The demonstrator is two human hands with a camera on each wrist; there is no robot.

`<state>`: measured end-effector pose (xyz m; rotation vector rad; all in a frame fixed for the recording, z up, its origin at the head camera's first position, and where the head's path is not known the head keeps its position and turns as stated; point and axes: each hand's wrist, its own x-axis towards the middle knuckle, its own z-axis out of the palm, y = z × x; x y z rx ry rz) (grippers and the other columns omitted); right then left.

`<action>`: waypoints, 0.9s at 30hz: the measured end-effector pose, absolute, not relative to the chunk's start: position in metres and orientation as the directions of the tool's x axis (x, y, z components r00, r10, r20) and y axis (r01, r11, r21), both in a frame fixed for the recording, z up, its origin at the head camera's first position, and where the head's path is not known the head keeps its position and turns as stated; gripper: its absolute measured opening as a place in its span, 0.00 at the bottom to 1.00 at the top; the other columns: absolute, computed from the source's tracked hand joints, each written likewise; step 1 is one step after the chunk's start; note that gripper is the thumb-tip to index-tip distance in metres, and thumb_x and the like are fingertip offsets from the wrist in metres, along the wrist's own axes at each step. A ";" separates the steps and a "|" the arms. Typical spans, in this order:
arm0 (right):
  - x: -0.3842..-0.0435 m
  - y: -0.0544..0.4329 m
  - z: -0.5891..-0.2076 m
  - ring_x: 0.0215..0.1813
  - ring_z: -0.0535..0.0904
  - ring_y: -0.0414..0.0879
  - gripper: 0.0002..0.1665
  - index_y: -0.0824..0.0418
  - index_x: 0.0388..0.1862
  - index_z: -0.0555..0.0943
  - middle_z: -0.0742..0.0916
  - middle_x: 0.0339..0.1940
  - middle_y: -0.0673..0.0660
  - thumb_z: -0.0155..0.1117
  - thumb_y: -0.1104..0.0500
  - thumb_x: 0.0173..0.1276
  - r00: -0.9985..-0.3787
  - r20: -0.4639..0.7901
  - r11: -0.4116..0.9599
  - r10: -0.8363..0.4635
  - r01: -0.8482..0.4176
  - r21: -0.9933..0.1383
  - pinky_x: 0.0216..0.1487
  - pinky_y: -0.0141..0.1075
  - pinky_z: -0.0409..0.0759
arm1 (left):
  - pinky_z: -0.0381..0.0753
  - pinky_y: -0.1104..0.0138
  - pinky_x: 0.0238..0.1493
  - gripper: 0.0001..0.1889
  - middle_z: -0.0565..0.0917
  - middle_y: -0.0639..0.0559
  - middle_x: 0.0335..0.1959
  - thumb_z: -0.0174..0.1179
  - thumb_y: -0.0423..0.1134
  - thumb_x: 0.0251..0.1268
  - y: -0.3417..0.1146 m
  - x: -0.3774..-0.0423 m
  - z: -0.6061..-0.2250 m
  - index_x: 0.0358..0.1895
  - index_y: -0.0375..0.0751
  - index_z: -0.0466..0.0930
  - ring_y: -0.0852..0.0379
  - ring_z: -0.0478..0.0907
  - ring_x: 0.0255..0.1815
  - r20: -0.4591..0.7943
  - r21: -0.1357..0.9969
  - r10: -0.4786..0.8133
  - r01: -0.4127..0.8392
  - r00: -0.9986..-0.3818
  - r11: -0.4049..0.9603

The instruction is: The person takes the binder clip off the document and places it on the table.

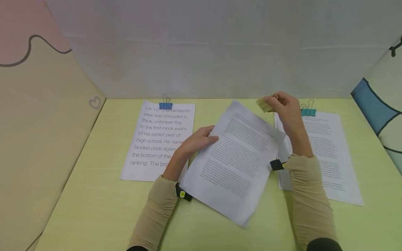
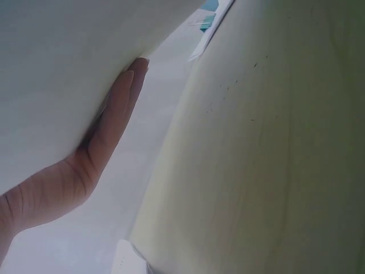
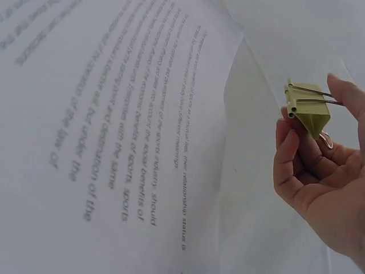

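Observation:
My left hand [image 1: 198, 142] grips a printed stack of paper [image 1: 235, 160] by its left edge, with the thumb on the printed face. In the left wrist view the fingers of that hand [image 2: 108, 131] lie extended along the back of the paper. The stack slants in mid-air above the table. Beyond its upper right corner, my right hand [image 1: 288, 111] pinches a yellow-green binder clip [image 1: 265, 104]. The right wrist view shows the thumb on the wire handles of this clip [image 3: 311, 108], fingers curled at its other side, apart from the paper.
A large-print stack [image 1: 157, 139] with a blue binder clip [image 1: 165, 106] lies on the left of the table [image 1: 88, 153]. At the right lies another printed stack [image 1: 329, 157] with a teal binder clip [image 1: 309, 112], partly behind my right arm. A pale wall [image 1: 204, 66] stands at the back.

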<state>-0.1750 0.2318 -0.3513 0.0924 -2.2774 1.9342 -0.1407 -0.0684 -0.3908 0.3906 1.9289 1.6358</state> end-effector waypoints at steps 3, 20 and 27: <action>-0.175 0.236 -0.351 0.40 0.81 0.43 0.10 0.58 0.34 0.84 0.85 0.38 0.51 0.67 0.55 0.75 -0.986 0.150 0.019 0.070 -0.149 -0.989 0.40 0.26 0.82 | 0.85 0.62 0.36 0.20 0.88 0.39 0.43 0.48 0.32 0.81 -0.068 -0.140 -0.391 0.71 0.35 0.71 0.52 0.87 0.33 -0.234 0.968 0.531 -0.143 -0.814 0.207; -0.174 0.242 -0.350 0.33 0.89 0.47 0.11 0.61 0.54 0.82 0.90 0.34 0.55 0.62 0.69 0.76 -0.986 0.116 -0.197 -0.120 -0.090 -0.976 0.37 0.33 0.86 | 0.83 0.63 0.41 0.22 0.86 0.38 0.50 0.49 0.34 0.81 -0.068 -0.144 -0.395 0.74 0.38 0.69 0.50 0.86 0.41 -0.261 0.965 0.259 -0.241 -0.930 0.105; -0.177 0.248 -0.355 0.37 0.89 0.45 0.11 0.58 0.56 0.80 0.90 0.37 0.53 0.62 0.63 0.78 -0.987 0.072 -0.112 -0.144 -0.056 -0.992 0.39 0.31 0.85 | 0.82 0.64 0.44 0.21 0.85 0.40 0.49 0.50 0.35 0.81 -0.069 -0.145 -0.398 0.73 0.39 0.70 0.51 0.85 0.42 -0.270 0.963 0.217 -0.262 -0.938 0.067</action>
